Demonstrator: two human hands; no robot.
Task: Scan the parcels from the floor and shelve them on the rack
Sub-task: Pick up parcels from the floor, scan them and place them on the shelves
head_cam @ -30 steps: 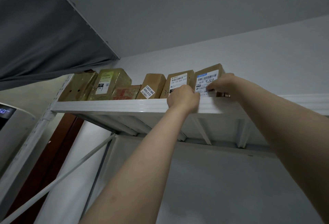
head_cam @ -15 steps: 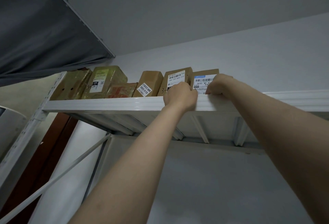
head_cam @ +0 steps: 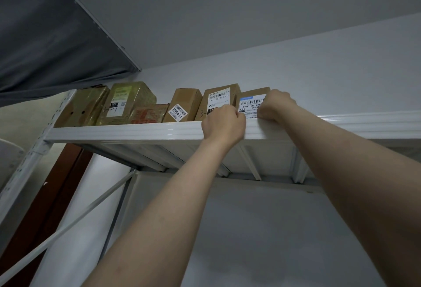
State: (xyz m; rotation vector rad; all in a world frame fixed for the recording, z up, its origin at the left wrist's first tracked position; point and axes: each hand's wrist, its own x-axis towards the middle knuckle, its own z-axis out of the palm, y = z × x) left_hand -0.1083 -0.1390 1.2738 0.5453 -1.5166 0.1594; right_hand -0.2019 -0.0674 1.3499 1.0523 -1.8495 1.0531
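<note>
A small brown parcel with a blue-and-white barcode label stands on the white rack's top shelf, at the right end of a row of parcels. My left hand has curled fingers on its lower left corner, over the shelf's front lip. At the parcel's right edge, my right hand grips it with bent fingers. Right beside it on the left stands another labelled brown parcel, its bottom hidden by my left hand.
Further left on the shelf are a plain brown box, a flat reddish parcel and two taped yellowish boxes. The wall is close behind. A dark curtain hangs at upper left. The shelf continues to the right.
The labelled parcel has settled lower and further back on the shelf, against its neighbour. Both hands stayed on it and followed it down to the shelf lip.
</note>
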